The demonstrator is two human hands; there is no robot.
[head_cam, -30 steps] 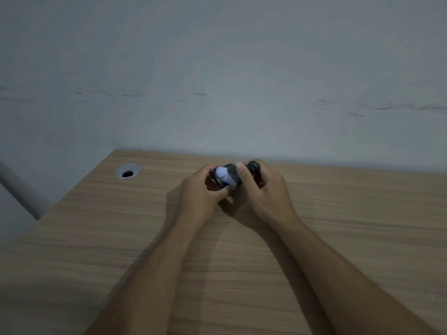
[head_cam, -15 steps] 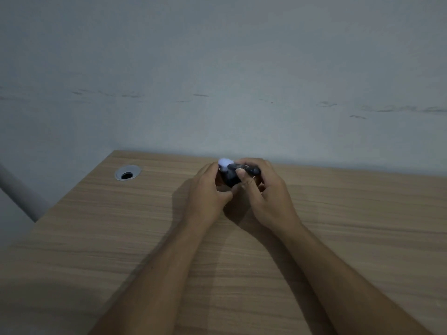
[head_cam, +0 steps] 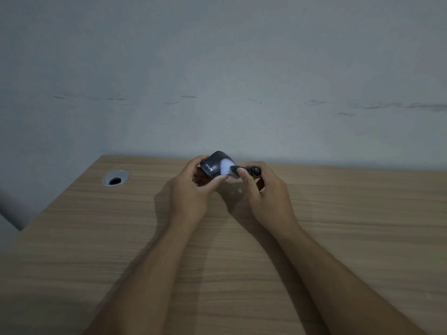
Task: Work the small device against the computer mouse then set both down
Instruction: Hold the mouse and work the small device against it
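Black mouse clamped in our left hand, the device gripped in our right hand touching it, both above the far counter.

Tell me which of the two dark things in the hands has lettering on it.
The computer mouse in the left hand: white letters on its edge. The small device in the right hand shows none.

A light wood-grain desk meets a scuffed pale grey wall, with 1 round metal cable grommet near its far left corner and a grey pipe slanting beyond the left edge.
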